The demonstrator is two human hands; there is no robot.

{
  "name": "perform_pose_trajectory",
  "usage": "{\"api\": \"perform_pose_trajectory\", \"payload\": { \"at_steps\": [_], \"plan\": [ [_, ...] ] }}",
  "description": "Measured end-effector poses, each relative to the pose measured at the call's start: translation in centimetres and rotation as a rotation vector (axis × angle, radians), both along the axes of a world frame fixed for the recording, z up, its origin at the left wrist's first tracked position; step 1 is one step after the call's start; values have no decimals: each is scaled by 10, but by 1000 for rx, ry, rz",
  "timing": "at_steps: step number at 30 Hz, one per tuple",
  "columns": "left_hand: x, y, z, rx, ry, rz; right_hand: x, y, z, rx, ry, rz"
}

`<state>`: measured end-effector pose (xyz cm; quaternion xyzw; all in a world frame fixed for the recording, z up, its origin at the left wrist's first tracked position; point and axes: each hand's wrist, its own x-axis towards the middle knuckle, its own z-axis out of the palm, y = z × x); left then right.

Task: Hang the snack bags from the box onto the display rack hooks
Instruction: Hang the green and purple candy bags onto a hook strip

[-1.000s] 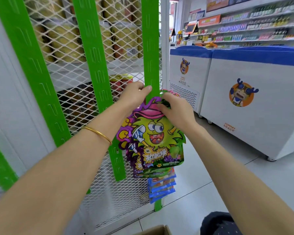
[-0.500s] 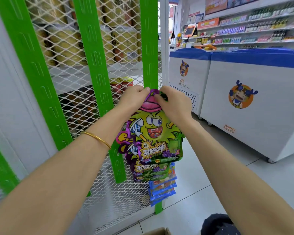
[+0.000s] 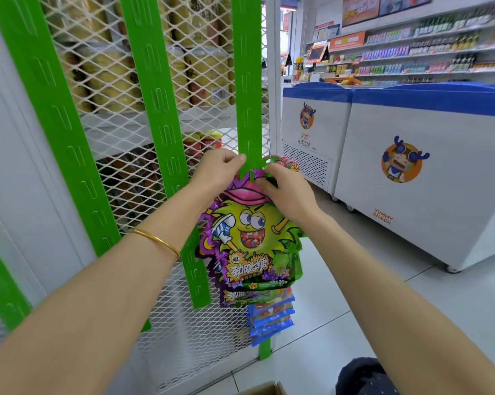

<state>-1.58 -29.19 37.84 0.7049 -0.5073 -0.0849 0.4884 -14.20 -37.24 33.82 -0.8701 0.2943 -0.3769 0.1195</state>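
Arms extended; left hand [image 3: 220, 170] and right hand [image 3: 290, 191] curled, apparently pinching.

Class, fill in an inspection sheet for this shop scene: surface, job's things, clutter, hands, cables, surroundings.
Surface: white mesh panel; pale tiled floor below.
Job's things: snack bag held up against the green strip; more bags and blue packs hang beneath; cardboard box corner at the bottom edge.
Clutter: nothing seen.
Hands: left hand pinches the green strip; right hand pinches the snack bag's top.
Cables: nothing seen.
Surroundings: chest freezers on the right; stocked shelves behind.
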Motion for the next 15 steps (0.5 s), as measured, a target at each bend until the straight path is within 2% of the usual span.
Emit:
{"api": "perform_pose_trajectory", "payload": {
  "at_steps": [6, 15],
  "plan": [
    [-1, 14, -13, 8, -58, 26, 0, 4, -5, 40, 18, -18],
    [3, 27, -33, -6, -196, 37, 0, 9, -7, -30, 43, -71]
  ]
}}
